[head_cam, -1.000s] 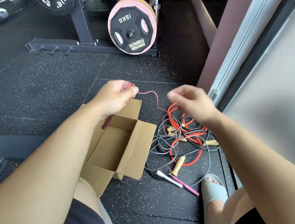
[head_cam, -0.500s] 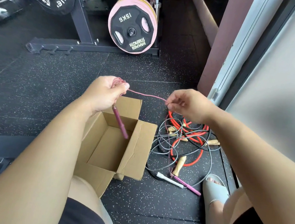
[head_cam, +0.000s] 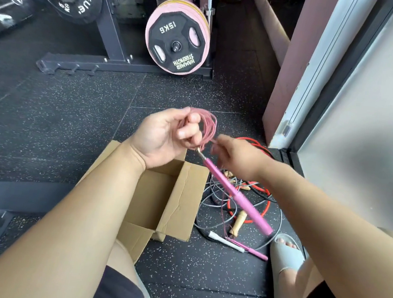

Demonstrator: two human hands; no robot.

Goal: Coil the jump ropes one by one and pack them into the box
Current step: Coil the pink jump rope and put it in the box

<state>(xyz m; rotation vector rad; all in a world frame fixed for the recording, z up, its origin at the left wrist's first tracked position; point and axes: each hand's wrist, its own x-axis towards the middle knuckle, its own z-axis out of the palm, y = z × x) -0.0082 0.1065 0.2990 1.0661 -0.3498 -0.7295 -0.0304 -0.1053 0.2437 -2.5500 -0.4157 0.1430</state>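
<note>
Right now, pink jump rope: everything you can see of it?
The pink jump rope is a thin cord, wound in several loops that the left hand grips above the box. The right hand pinches the cord beside the coil. One slim pink handle, metallic-looking, hangs slanting from the coil; a loose strand trails to the second handle on the floor.

I read the box (head_cam: 180, 196) as plain matt cardboard, creased along one flap. At its three o'clock I make out a smooth pink handle (head_cam: 234, 192) with a metal tip, a glossy red rope (head_cam: 252, 140) and a bare wooden handle (head_cam: 238, 223). The floor (head_cam: 69, 134) looks like speckled matt rubber.
</note>
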